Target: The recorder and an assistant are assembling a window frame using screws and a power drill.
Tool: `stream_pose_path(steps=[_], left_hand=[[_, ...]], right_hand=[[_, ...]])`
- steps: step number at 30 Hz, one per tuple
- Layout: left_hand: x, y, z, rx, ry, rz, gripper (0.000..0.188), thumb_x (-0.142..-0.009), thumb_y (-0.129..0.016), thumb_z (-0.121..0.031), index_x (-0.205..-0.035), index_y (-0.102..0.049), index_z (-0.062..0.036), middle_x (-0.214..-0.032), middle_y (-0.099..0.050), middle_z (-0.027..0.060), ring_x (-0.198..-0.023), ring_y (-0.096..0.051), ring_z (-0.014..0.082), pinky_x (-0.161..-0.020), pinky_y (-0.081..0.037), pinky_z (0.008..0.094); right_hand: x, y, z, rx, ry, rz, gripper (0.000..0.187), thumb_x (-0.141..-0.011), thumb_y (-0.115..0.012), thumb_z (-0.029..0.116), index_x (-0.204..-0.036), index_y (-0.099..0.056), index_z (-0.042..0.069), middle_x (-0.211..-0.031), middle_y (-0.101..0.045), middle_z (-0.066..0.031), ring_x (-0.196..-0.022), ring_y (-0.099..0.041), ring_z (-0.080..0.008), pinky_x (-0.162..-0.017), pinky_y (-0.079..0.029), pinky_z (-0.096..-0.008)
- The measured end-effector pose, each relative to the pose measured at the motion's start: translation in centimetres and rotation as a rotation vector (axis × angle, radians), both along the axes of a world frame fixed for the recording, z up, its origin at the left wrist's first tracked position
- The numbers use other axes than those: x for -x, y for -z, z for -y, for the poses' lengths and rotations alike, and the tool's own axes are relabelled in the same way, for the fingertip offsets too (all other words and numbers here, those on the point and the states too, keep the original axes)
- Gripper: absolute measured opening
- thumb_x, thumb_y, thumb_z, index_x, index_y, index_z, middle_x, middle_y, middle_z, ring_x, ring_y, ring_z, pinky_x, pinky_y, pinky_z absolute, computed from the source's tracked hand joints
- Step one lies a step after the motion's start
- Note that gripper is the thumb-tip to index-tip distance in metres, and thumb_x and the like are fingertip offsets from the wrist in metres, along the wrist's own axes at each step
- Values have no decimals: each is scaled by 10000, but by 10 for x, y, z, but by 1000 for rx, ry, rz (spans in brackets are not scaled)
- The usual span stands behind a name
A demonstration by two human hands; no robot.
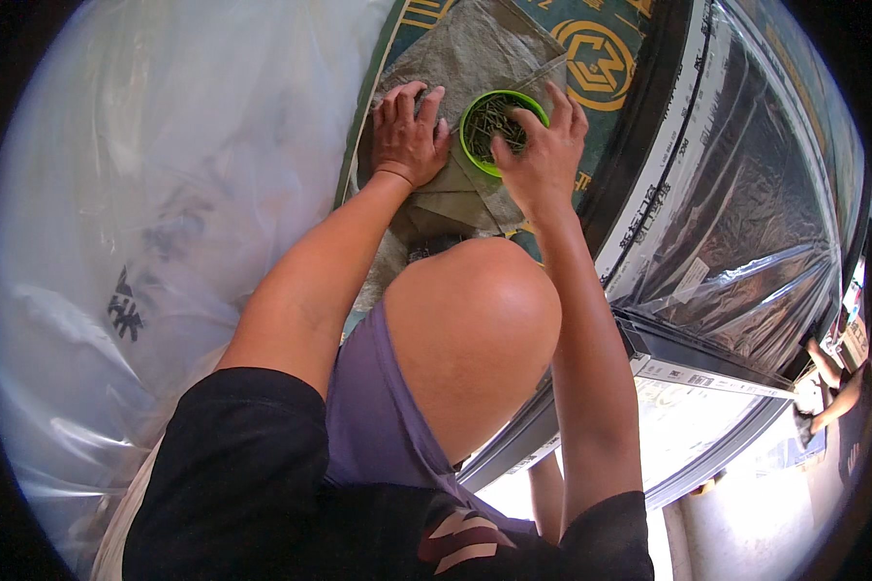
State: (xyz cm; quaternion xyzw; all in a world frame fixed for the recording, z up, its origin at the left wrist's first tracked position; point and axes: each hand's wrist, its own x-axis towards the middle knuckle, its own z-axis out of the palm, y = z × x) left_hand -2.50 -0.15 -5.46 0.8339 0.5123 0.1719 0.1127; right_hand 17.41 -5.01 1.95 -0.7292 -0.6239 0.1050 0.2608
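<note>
A bright green round bowl [465,145] stands on a grey cloth [484,48], holding many thin metal pieces [494,121] that look like screws or nails. My right hand [547,155] is at the bowl's right side, thumb and index finger apart over the rim and reaching in among the pieces; nothing shows gripped between them. To the left of the bowl, my left hand [407,136] rests on the cloth, fingers bent and slightly apart, with no object visible in it.
My bent knee [470,310] rises between my forearms. Clouded plastic sheeting [165,145] covers the left side. On the right stand dark frames with film-wrapped panels [736,194]. Under the cloth lies a green board with yellow print [596,63]. Another person's arm [833,402] shows far right.
</note>
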Motion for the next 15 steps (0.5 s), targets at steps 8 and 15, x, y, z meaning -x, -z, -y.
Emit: stream_pose_path(steps=[8, 15], left_hand=[[-2, -2, 1, 11, -14, -33, 515, -911, -637, -257, -1409, -549, -163, -1383, -495, 139, -1324, -438, 369, -1108, -343, 530], [3, -3, 0, 6, -9, -29, 510, -919, -632, -255, -1414, -546, -165, -1382, -494, 137, -1328, -436, 362, -1107, -344, 530]], right_hand=[[-3, -4, 4, 144, -68, 65, 338, -745, -840, 269, -1067, -799, 176, -1571, -439, -149, -1482, -302, -476, -1190, -308, -588], [-4, -30, 26, 194, -105, 91, 270, -770, -820, 249, -1033, -810, 186, -1545, -473, -153, -1474, -320, -472, -1205, -294, -576]])
